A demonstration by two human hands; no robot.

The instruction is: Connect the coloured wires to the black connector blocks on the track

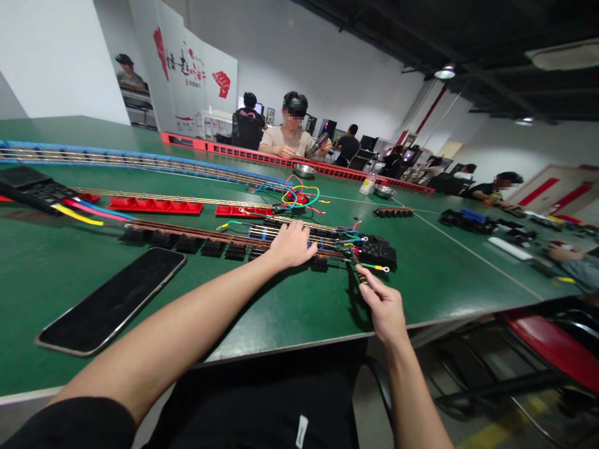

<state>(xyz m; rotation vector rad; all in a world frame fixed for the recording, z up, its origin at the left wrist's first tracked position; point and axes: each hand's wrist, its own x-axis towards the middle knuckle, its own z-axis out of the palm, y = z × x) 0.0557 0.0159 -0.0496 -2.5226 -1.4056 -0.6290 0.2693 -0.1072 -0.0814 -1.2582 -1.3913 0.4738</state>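
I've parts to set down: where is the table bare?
The widest bare patch of table lies right of the connector and right hand. A smaller one lies between that hand and the left forearm. It is crowded around the left hand, with rails and wires; the phone takes up near-left space.

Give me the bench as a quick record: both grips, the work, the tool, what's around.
Left grip: bare hand, laid over the brown rails
Right grip: bare hand, closed on a hand tool
Tool tip: near the black end piece; exact contact unclear
Loose lead: green-yellow wire, ring terminal outward
Nearby: phone, flat on the green table
Beyond: red rail pieces, blue rail
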